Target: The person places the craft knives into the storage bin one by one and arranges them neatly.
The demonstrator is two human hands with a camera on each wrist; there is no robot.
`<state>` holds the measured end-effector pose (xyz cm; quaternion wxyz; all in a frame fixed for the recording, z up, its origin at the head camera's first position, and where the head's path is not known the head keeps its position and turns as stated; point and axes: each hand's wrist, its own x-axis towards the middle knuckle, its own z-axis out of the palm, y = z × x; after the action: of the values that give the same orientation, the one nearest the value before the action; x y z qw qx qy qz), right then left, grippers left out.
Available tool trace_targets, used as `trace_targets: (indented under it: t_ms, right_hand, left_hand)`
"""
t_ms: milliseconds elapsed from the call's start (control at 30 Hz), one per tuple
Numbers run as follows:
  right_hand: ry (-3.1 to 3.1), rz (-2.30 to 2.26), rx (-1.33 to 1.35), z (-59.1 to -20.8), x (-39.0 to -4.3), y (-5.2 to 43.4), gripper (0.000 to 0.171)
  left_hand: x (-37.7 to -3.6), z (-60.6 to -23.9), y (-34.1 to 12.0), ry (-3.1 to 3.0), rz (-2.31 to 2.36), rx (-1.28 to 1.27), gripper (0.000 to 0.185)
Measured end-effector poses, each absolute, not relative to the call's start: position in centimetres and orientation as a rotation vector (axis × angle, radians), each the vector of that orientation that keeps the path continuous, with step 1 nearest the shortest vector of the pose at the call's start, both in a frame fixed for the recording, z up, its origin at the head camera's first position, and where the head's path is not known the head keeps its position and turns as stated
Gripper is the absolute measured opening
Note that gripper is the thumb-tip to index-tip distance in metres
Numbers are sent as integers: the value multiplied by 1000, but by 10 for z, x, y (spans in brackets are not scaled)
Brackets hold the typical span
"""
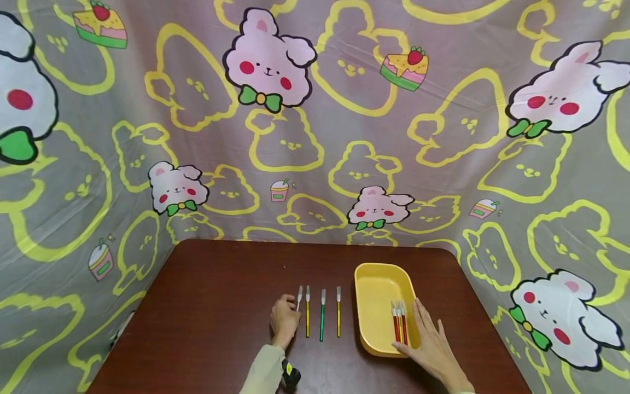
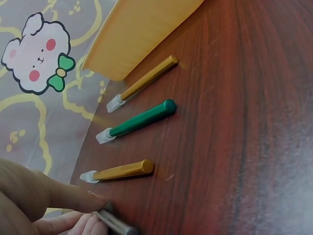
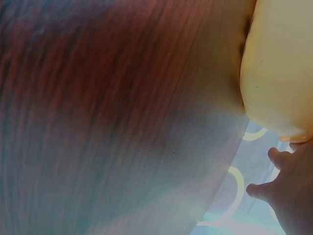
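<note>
My left hand [image 1: 284,319] pinches a silver craft knife [image 1: 298,299] with a clear cap at the left end of a row on the table. Beside it lie a gold craft knife [image 2: 124,170], a green craft knife [image 2: 144,119] and another gold craft knife [image 2: 150,77], all clear-capped and spaced apart. On the right, a yellow tray [image 1: 374,306] holds several capped craft knives [image 1: 400,323], red and gold, lying side by side along its right part. My right hand [image 1: 435,350] rests against the tray's near right corner, fingers extended along the outer wall and thumb at the near rim.
The dark wood table [image 1: 221,306] has rounded far corners. Patterned cloth [image 1: 295,164] with cartoon rabbits hangs behind it and on both sides. A black wrist strap [image 1: 290,375] sits over my left sleeve.
</note>
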<state>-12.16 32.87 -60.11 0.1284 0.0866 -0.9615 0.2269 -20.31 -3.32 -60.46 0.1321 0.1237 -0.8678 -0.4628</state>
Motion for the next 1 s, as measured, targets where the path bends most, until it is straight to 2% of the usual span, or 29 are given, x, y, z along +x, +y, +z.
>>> trace_targets:
  t_ms: [1000]
  right_hand:
    - [-2779, 659, 261, -602, -121, 329, 116]
  left_hand:
    - [-210, -591, -36, -2642, -1400, 477, 19]
